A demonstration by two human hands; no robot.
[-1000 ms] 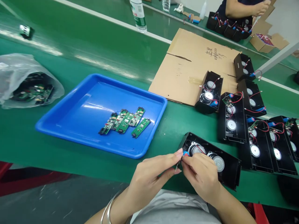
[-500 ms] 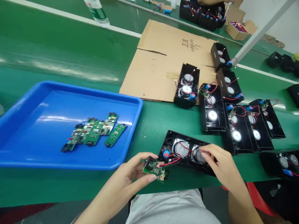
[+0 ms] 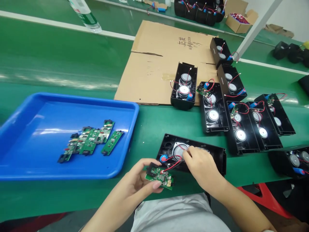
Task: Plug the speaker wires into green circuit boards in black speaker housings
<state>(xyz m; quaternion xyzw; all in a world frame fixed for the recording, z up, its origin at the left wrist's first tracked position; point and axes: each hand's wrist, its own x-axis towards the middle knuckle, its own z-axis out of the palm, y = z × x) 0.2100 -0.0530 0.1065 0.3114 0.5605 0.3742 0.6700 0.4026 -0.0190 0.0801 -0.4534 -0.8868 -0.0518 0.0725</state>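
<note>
My left hand (image 3: 138,182) holds a small green circuit board (image 3: 159,176) just in front of an open black speaker housing (image 3: 217,154) on the green table. Red wires (image 3: 172,163) run from the board into the housing, beside a blue capacitor (image 3: 163,158). My right hand (image 3: 201,166) rests inside the housing over its right speaker, fingertips pinching a wire near the left speaker cone (image 3: 180,149).
A blue tray (image 3: 36,141) at left holds several green boards (image 3: 90,140). Several open speaker housings (image 3: 213,108) line the right side, one (image 3: 183,85) on a flat cardboard sheet (image 3: 156,61). A water bottle (image 3: 84,14) stands at the back. A white post (image 3: 256,30) crosses top right.
My left hand drew the circuit board out of the housing, with wires attached. My right hand moved left over the speakers. The view shifted right, so the tray sits further left.
</note>
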